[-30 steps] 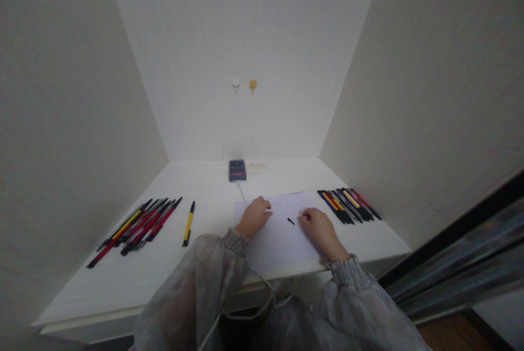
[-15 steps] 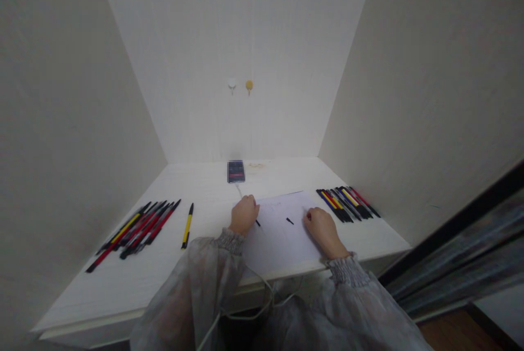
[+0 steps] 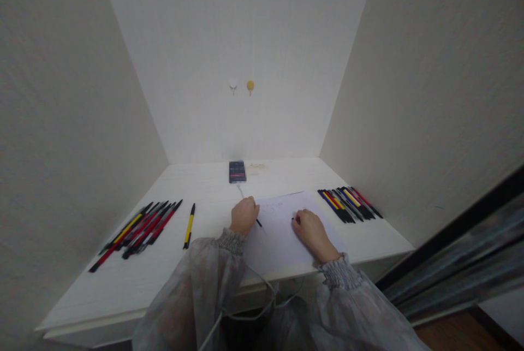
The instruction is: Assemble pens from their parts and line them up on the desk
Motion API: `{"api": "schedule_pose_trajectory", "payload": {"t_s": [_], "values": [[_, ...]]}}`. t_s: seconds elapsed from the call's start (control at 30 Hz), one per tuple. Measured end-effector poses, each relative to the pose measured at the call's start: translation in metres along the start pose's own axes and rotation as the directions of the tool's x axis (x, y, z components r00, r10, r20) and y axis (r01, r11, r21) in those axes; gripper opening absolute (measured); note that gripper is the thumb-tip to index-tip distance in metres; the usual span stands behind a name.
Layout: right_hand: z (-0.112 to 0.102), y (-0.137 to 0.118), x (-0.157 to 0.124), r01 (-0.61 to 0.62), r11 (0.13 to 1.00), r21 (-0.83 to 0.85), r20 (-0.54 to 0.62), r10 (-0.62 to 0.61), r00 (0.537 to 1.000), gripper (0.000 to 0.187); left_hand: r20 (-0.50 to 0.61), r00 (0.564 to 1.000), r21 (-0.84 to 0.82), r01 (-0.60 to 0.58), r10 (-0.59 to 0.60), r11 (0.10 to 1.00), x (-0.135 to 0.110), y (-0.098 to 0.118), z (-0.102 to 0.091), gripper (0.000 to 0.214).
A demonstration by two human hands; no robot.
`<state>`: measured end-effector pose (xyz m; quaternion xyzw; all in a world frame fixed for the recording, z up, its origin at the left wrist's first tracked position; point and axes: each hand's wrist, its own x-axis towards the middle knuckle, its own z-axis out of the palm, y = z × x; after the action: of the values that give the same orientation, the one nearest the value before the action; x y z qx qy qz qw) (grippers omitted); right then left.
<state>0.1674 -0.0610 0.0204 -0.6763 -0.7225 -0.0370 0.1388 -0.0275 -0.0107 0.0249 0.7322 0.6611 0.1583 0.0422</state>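
My left hand (image 3: 244,215) is closed at the left edge of a white sheet of paper (image 3: 274,253). The dark end of a pen (image 3: 259,223) sticks out below its fingers; the rest is hidden in the hand. Over the right part of the sheet, my right hand (image 3: 311,229) has its fingers pinched on a small black pen cap (image 3: 293,219), mostly covered by the fingertips. Faint handwriting shows near the sheet's top edge. A yellow and black pen (image 3: 189,226) lies alone to the left of my left hand.
A pile of red, black and yellow pens (image 3: 141,229) lies on the left of the white desk (image 3: 164,280). Another row of pens (image 3: 350,203) is at the right wall. A phone (image 3: 237,171) with a cable stands at the back; two hooks (image 3: 250,85) are above.
My right hand has moved left across the paper, and its fingers have closed on the small black cap that lay there. My left hand has stayed in place with the pen.
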Motion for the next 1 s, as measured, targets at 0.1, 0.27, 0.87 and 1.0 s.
{"api": "schedule_pose_trajectory", "payload": {"t_s": [0.1, 0.27, 0.87, 1.0], "values": [[0.000, 0.008, -0.001, -0.048, 0.997, -0.056, -0.009, 0.047, 0.999, 0.018, -0.002, 1.000, -0.009, -0.013, 0.013, 1.000, 0.000, 0.000, 0.002, 0.023], [-0.008, 0.015, 0.000, -0.096, 0.993, -0.062, -0.005, 0.096, 0.995, 0.019, 0.020, 1.000, -0.026, 0.005, -0.005, 1.000, 0.001, 0.001, 0.004, 0.024], [0.005, -0.079, 0.019, 0.222, 0.975, 0.020, 0.167, -0.223, 0.960, 0.020, -0.024, 0.987, -0.101, 0.154, -0.157, 0.983, 0.008, -0.004, 0.003, 0.022], [0.004, -0.074, 0.020, 0.203, 0.979, 0.008, 0.189, -0.201, 0.961, 0.020, -0.042, 0.986, -0.137, 0.154, -0.161, 0.979, 0.010, -0.006, 0.004, 0.019]]}}
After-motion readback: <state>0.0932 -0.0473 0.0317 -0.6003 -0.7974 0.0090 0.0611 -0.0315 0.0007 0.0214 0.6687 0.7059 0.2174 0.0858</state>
